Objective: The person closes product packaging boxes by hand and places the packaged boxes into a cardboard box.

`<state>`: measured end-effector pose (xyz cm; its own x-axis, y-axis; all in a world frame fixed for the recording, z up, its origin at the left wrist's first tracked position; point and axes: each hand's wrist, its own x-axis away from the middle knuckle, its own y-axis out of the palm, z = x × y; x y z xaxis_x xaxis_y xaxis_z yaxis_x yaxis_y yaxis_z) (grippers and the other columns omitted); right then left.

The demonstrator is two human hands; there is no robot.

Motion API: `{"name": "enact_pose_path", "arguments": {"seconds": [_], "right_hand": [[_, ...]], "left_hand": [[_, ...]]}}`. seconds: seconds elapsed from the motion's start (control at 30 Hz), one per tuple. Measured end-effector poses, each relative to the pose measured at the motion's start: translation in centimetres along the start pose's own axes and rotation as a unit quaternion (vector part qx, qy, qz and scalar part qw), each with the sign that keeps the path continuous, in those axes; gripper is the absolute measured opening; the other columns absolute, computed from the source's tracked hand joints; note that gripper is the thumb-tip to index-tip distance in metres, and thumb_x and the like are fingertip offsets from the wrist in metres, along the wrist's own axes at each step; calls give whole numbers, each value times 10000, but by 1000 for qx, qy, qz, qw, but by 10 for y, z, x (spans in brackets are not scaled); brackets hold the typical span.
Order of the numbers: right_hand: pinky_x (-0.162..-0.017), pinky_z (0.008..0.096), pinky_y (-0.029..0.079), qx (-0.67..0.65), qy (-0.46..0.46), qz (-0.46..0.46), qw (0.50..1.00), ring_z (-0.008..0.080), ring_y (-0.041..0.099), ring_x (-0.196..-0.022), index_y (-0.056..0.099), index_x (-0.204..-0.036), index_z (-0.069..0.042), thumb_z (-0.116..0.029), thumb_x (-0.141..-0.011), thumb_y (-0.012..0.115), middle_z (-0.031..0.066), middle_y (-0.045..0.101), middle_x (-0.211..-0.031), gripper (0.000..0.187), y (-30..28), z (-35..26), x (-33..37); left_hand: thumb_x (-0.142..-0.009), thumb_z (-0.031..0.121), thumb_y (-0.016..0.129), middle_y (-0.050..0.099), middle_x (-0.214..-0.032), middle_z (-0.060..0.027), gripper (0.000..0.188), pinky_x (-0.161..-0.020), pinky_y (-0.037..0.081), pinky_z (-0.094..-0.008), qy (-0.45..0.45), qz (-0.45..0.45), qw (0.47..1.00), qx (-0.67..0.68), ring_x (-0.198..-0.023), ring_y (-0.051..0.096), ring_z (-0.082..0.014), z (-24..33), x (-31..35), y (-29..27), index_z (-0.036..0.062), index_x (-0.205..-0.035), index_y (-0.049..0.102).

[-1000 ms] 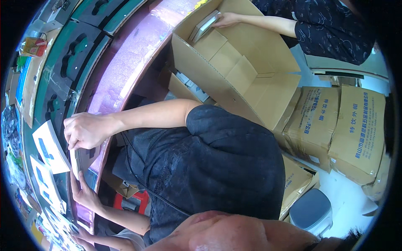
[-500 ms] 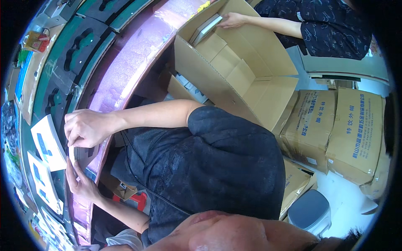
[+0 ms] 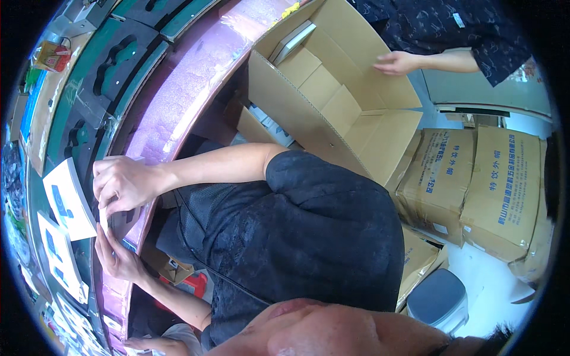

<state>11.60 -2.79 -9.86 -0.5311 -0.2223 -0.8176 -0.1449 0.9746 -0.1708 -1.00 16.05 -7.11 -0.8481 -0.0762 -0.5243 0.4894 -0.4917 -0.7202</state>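
My right hand (image 3: 126, 185) is over the bench edge, its fingers bent down in a pinch on a thin white piece (image 3: 104, 221). Below it in the picture, my left hand (image 3: 123, 261) reaches up with fingers pressed together against the lower end of the same piece. The fingers cover most of it, so its kind does not show. Beside my fingers lies a white printed box or booklet (image 3: 77, 216) with a blue picture. A similar printed stack (image 3: 71, 274) lies below it.
A large open carton (image 3: 291, 95) stands beside the bench, with a flat white box (image 3: 295, 43) inside. A co-worker's hand (image 3: 396, 63) is over its far side. Taped cartons (image 3: 496, 190) and a grey-lidded bin (image 3: 438, 296) stand behind me. Another person's hand (image 3: 145, 343) appears at the bottom.
The co-worker has let go of the flat white box in the carton and drawn the hand away to the right. Another hand has appeared at the bottom. My hands have barely shifted.
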Motion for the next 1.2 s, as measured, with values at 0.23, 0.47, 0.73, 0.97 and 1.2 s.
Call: {"name": "enact_pose_path", "arguments": {"seconds": [0.23, 0.47, 0.73, 0.97, 1.2], "right_hand": [[-806, 364, 526, 16, -27, 4, 999, 219, 636, -908, 839, -826, -118, -256, -720, 903, -15, 759, -889, 186, 5, 4, 2], [-786, 400, 553, 235, -36, -177, 955, 289, 704, -914, 795, -829, -70, -386, -828, 813, 69, 772, -879, 316, -46, -42, -49], [-760, 486, 585, 178, 139, -469, 854, 419, 743, -859, 786, -962, 32, -448, -930, 698, 251, 752, -881, 489, -146, -92, -135], [-709, 331, 558, 355, 298, -205, 862, 168, 707, -827, 781, -1011, 35, -295, -1012, 715, 98, 752, -909, 336, -307, -211, -120], [-648, 286, 539, 495, 506, 89, 701, 86, 690, -727, 783, -1012, 57, -296, -1006, 753, 33, 748, -818, 354, -493, -265, -5]], "left_hand": [[-1029, 13, 683, 777, -1087, -154, 269, -836, 581, -400, 8, -1, 1000, 4, -939, 750, -288, -1, -1, -1, -9, -1288, 753], [-1012, -35, 678, 775, -1092, -162, 264, -838, 580, -370, 25, -28, 998, 43, -961, 752, -272, 20, -21, -22, -28, -1265, 752], [-995, 3, 710, 794, -1119, -133, 258, -929, 559, -353, 123, -105, 972, 169, -1032, 747, -239, 91, -103, -29, -3, -1246, 771], [-1059, 61, 655, 778, -1231, -126, 292, -967, 561, -332, 152, 33, 932, 327, -1092, 734, -195, 116, -122, -13, 35, -1338, 736], [-1075, 82, 641, 779, -1187, -149, 216, -1004, 553, -347, 20, -66, 960, 271, -1110, 737, -246, 61, -57, 38, -18, -1229, 755]]}}
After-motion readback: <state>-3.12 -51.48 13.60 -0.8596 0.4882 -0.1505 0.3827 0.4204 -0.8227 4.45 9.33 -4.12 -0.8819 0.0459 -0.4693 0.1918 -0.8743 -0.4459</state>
